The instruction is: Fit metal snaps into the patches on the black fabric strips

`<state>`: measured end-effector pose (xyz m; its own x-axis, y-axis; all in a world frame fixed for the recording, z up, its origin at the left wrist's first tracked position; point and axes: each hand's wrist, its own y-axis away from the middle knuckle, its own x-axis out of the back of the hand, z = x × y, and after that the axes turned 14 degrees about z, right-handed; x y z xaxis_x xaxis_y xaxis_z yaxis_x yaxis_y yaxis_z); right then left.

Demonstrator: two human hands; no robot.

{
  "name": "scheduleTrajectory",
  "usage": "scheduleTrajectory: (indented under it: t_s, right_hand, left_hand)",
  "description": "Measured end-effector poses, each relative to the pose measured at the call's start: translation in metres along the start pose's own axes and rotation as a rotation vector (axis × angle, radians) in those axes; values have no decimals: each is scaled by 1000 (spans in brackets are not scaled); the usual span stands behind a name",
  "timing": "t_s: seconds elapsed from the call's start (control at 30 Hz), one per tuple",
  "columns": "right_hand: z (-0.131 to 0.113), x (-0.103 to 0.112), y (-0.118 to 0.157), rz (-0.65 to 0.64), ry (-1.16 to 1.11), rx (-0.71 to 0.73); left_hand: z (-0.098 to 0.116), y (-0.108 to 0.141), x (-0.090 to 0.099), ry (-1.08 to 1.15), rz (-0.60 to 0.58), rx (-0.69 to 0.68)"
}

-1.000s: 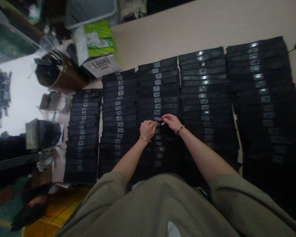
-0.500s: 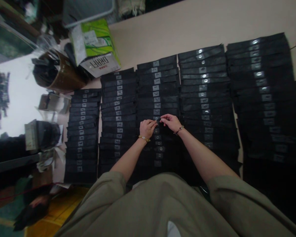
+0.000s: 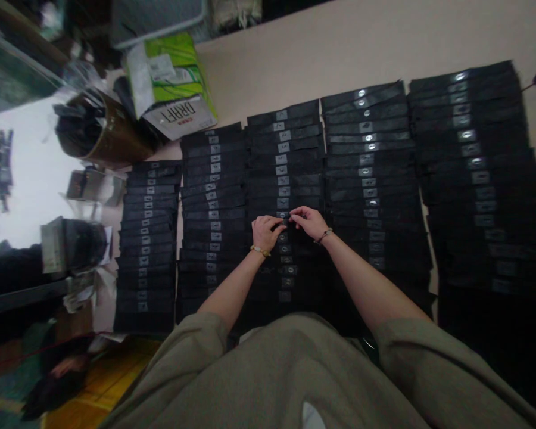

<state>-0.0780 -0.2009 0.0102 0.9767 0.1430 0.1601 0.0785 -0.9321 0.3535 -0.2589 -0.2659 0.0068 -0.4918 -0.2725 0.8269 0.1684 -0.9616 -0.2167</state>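
Barely shifted, your left hand [image 3: 265, 232] and right hand [image 3: 309, 222] stay curled, fingertips pinching a black strip [image 3: 282, 215]; a slipped pinch could knock neighbouring strips [image 3: 366, 182] out of line.

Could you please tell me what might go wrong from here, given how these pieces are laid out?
The long black strips overlap like shingles, so a tug by the left hand or right hand at the small silver plate might drag neighbouring strips out of line. Both forearms also reach over the lower strips, and the olive-grey cloth sleeves could brush them askew.
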Motion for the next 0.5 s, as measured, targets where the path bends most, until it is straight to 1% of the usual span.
scheduleTrajectory:
  t_s: [0.07, 0.17, 0.27, 0.4, 0.5]
  right_hand:
    - [0, 0, 0, -4, -6, -6]
    - [0, 0, 0, -8, -5, -3]
    - [1, 0, 0, -8, -1, 5]
    - [1, 0, 0, -6, -11, -17]
    - [2, -1, 0, -10, -20, -23]
  left_hand:
    - [3, 0, -3, -10, 23, 39]
    - [4, 1, -4, -23, 27, 68]
    - [4, 1, -1, -10, 25, 61]
    - [2, 0, 5, 26, -13, 28]
    - [1, 0, 5, 31, -17, 17]
